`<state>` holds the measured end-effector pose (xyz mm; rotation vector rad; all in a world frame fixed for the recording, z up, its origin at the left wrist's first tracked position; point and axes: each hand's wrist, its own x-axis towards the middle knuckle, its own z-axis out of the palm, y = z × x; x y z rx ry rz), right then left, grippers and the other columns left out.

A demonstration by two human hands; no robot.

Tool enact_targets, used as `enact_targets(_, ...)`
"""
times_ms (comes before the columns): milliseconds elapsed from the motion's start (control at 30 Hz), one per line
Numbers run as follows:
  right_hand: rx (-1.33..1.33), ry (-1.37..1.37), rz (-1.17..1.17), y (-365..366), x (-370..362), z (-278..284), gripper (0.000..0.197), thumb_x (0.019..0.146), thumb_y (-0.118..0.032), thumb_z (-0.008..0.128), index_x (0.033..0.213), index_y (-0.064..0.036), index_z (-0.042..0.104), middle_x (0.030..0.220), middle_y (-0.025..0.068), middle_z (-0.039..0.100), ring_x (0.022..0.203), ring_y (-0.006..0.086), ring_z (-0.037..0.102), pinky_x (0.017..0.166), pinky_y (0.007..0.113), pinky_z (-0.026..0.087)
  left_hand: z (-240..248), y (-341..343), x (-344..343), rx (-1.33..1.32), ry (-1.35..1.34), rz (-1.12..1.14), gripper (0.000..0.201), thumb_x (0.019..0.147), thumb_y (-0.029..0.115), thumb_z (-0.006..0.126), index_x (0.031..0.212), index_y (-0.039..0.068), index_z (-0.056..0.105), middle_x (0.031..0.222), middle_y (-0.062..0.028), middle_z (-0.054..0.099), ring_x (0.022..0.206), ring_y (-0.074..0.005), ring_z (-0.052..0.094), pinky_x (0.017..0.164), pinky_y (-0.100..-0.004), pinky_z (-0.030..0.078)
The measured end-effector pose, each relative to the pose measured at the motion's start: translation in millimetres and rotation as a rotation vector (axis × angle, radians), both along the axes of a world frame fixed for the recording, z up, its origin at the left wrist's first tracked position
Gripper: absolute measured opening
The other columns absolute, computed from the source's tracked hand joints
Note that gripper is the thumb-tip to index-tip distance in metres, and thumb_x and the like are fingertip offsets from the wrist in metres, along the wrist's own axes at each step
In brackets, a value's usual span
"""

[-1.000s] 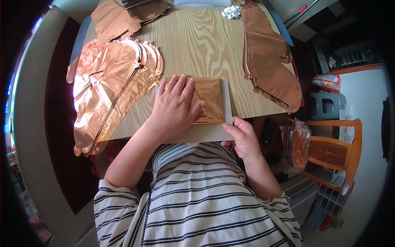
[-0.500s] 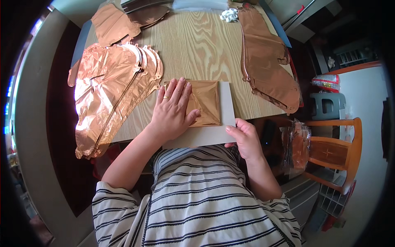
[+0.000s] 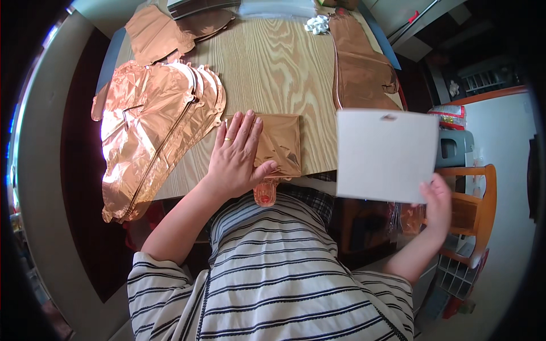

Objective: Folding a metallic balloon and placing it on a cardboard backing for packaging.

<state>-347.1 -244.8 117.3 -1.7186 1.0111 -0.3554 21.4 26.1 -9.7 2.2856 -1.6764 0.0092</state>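
My left hand (image 3: 239,150) lies flat, fingers stretched, on a folded copper-coloured foil balloon (image 3: 283,142) near the table's front edge. A see-through pinkish tab (image 3: 264,193) with a red spot sticks out from the folded foil over that edge. Off to the right, my right hand (image 3: 437,199) grips the lower right corner of a white card (image 3: 387,156), thumb on its face. The card has a small hanging slot near its top edge and is held up, apart from the foil. Flat, shiny foil balloons (image 3: 153,131) are stacked to the left of my left hand.
More copper foil (image 3: 156,34) lies at the far left of the wooden table (image 3: 273,68), and another foil stack (image 3: 364,68) at the right, partly behind the card. Small white pieces (image 3: 317,24) and clear plastic sheets (image 3: 277,8) are at the back. A wooden chair (image 3: 483,204) stands right.
My right hand has drawn the card out from under the folded foil and lifted it to the right. The tab at the foil's lower edge now shows. My left hand stays on the foil.
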Motion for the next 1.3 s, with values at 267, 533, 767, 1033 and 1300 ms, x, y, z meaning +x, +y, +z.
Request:
enact_targets(267, -0.002, -0.059, 0.044, -20.0, 161.9, -64.1, 0.019, 0.102, -0.013, 0.056, 0.114, 0.0020, 0.060, 0.087, 0.0051, 0.067, 0.068, 0.0114, 0.065, 0.062, 0.027, 0.054, 2.0, -5.1, -20.5, 0.002, 0.029, -0.020, 0.093, 0.096, 0.068, 0.044, 0.154, -0.004, 0.033, 0.161, -0.0252, 0.030, 0.152, -0.0414, 0.023, 0.123, -0.0558, 0.012)
enact_targets(533, -0.212, 0.490, 0.796, 4.9, 245.3, -66.5, 0.021, 0.090, -0.017, 0.066, 0.086, 0.0038, 0.065, 0.075, 0.0181, 0.067, 0.069, 0.0255, 0.067, 0.066, 0.039, 0.052, 3.3, -3.1, -23.0, 0.001, 0.015, 0.027, 0.093, 0.096, 0.068, 0.044, 0.155, -0.004, 0.031, 0.162, -0.0235, 0.028, 0.153, -0.0404, 0.021, 0.123, -0.0551, 0.011)
enact_targets(767, -0.588, 0.615, 0.643, 30.2, 248.0, -44.4, 0.018, 0.089, -0.020, 0.070, 0.091, -0.0018, 0.069, 0.081, 0.0152, 0.069, 0.079, 0.0309, 0.069, 0.075, 0.043, 0.053, 0.1, -11.6, -11.0, -0.054, 0.039, 0.106, 0.088, 0.098, 0.062, 0.046, 0.154, -0.004, 0.032, 0.160, -0.0260, 0.030, 0.151, -0.0414, 0.024, 0.123, -0.0526, 0.012)
enact_targets(1033, -1.046, -0.037, 0.823, 46.9, 273.5, -110.2, 0.053, 0.096, -0.026, 0.063, 0.143, -0.0039, 0.053, 0.155, 0.0155, 0.044, 0.146, 0.0352, 0.037, 0.121, 0.052, 0.026, 15.0, -16.1, 6.6, -0.159, 0.204, 0.181, 0.072, 0.099, 0.043, 0.057, 0.152, -0.001, 0.037, 0.156, -0.0269, 0.037, 0.146, -0.0417, 0.034, 0.120, -0.0498, 0.027)
enact_targets(1300, -1.000, 0.035, 0.818, 39.1, 282.6, -128.9, 0.058, 0.099, -0.028, 0.061, 0.149, -0.0041, 0.045, 0.158, 0.0166, 0.041, 0.147, 0.0366, 0.034, 0.121, 0.053, 0.024, 54.3, -18.2, 75.5, -0.043, 0.883, 0.365, 0.045, 0.101, 0.020, 0.059, 0.141, -0.001, 0.053, 0.118, -0.0184, 0.069, 0.110, -0.0248, 0.067, 0.094, -0.0347, 0.053)
